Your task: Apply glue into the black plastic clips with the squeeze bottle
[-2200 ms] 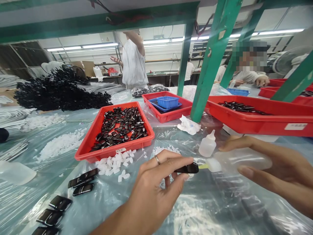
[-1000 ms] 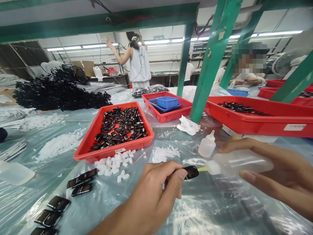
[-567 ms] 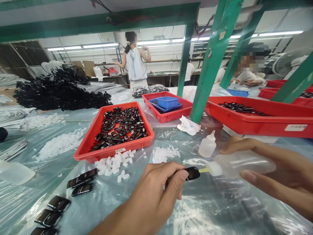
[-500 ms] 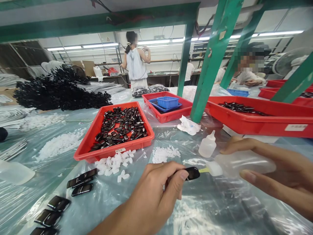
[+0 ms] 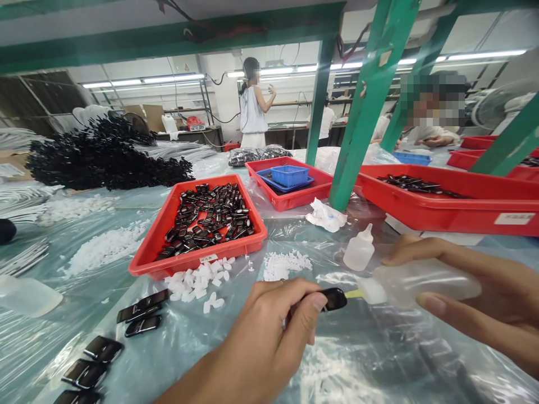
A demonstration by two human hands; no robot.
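Between the thumb and fingers of my left hand point(image 5: 275, 331) is a glossy black plastic piece point(image 5: 336, 299), its rounded end pointing right. My right hand point(image 5: 475, 292) is closed around a translucent squeeze bottle point(image 5: 425, 283), which lies nearly level. Its yellowish nozzle tip point(image 5: 354, 293) meets the end of the black piece; whether liquid comes out I cannot tell. Just behind stands a smaller dropper bottle point(image 5: 359, 249), upright. Past my left hand lie small white bits point(image 5: 287, 264) and larger white oval pieces point(image 5: 197, 280). Several similar black pieces point(image 5: 103, 349) rest in a row at the left.
A red tray point(image 5: 196, 266) full of black pieces stands ahead. Behind it, another red tray point(image 5: 286, 205) holds blue trays point(image 5: 289, 176). A green post point(image 5: 357, 112) rises beside a crumpled tissue point(image 5: 326, 216). A large red tray point(image 5: 455, 213) is at right. Other people are farther back.
Both hands keep almost the same pose, with the nozzle at the black piece. The view has shifted very slightly. In the background, a standing person has moved to the right and turned.
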